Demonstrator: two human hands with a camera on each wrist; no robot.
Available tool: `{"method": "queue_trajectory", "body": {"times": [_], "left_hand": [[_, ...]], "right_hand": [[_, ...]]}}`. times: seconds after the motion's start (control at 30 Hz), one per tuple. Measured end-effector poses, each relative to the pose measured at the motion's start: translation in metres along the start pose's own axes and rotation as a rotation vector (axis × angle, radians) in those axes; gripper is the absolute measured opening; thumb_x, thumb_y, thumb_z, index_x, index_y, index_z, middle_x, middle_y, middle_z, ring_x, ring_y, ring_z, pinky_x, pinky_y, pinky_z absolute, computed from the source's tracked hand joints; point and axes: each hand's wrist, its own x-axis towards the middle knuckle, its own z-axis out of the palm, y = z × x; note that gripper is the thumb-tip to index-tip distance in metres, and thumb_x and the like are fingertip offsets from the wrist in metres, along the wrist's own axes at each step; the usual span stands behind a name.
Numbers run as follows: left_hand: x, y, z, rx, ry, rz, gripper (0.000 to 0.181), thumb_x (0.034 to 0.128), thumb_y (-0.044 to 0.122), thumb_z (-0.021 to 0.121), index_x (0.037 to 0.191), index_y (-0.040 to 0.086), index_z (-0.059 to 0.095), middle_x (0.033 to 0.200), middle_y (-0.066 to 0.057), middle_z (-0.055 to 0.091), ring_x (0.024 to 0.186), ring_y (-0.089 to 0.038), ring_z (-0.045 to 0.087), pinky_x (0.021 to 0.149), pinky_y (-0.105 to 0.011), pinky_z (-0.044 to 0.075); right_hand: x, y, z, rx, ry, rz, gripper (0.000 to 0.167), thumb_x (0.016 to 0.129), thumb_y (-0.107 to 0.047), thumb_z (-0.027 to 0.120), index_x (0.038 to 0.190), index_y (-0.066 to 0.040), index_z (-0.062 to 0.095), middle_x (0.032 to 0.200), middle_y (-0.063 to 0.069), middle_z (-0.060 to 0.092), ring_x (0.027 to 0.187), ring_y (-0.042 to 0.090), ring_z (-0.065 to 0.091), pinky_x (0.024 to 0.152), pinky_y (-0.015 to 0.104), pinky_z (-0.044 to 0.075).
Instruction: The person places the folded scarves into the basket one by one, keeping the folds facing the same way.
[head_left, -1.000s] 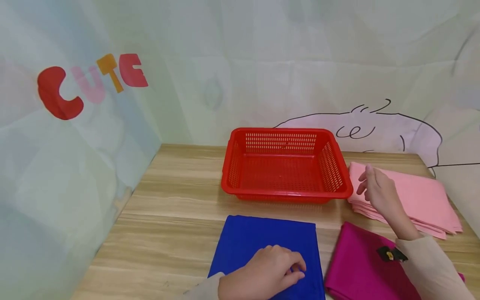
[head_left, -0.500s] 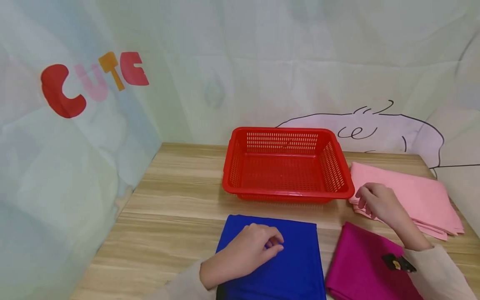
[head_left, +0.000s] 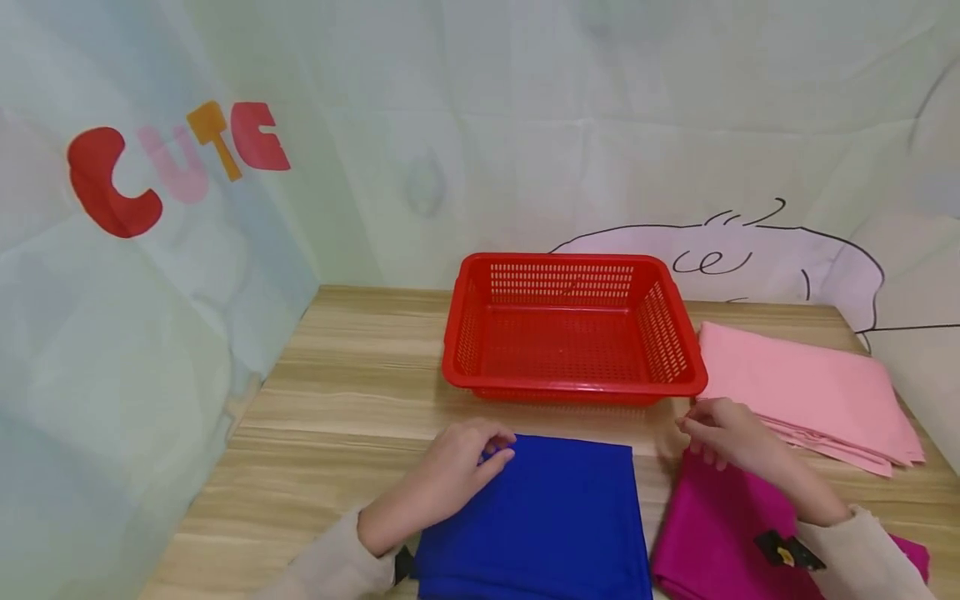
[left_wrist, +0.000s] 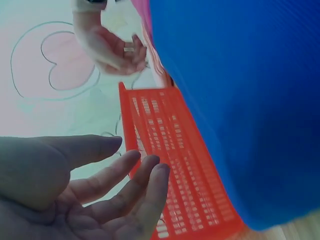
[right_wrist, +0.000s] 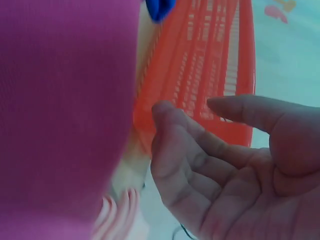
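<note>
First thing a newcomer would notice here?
Probably the bright red basket at the back middle of the table, with the blue cloth in front of it. Next, likely the magenta cloth at front right and the pink cloth behind it, beside the basket. The colourful "CUTE" lettering stands out on the backdrop at upper left in the head view.

Wood-grain table (head_left: 300, 433): pale brown, streaked | far middle: red basket (head_left: 577, 387) stands upright, sides perforated | near middle: folded blue cloth (head_left: 562, 517) lies flat | near right: folded magenta cloth (head_left: 712, 537) | far right: folded pink cloth (head_left: 817, 379), just beside basket
</note>
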Motion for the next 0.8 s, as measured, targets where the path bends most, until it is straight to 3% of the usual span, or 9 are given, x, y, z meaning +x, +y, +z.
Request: {"method": "queue_trajectory", "body": {"times": [0.27,0.57,0.8], "left_hand": [[-0.003,-0.019,-0.007,-0.004,0.044,-0.098,0.019,0.0914,0.006,0.071,0.108,-0.002,0.068,0.1,-0.011,0.067,0.084,-0.022,0.065,0.07,-0.03,0.057],[-0.005,-0.04,-0.008,0.05,0.079,-0.188,0.027,0.0892,0.006,0.074,0.112,-0.005,0.065,0.102,-0.014,0.065,0.091,-0.028,0.064,0.08,-0.043,0.056],[-0.01,-0.051,-0.007,0.053,0.075,-0.243,0.031,0.088,0.006,0.075,0.114,-0.009,0.065,0.099,-0.015,0.064,0.09,-0.028,0.063,0.079,-0.042,0.055]], "right_hand": [[-0.002,-0.003,0.028,0.144,-0.144,-0.053,0.026,0.099,-0.017,0.063,0.086,0.005,0.068,0.067,0.006,0.061,0.054,0.016,0.058,0.049,0.031,0.052],[-0.002,-0.004,0.05,0.164,-0.176,-0.11,0.021,0.093,-0.016,0.071,0.087,0.003,0.073,0.063,0.003,0.063,0.048,0.014,0.059,0.048,0.027,0.05],[-0.002,-0.005,0.061,0.244,-0.226,-0.072,0.024,0.092,-0.017,0.074,0.083,0.004,0.072,0.068,0.007,0.067,0.055,0.016,0.063,0.052,0.028,0.055]]}}
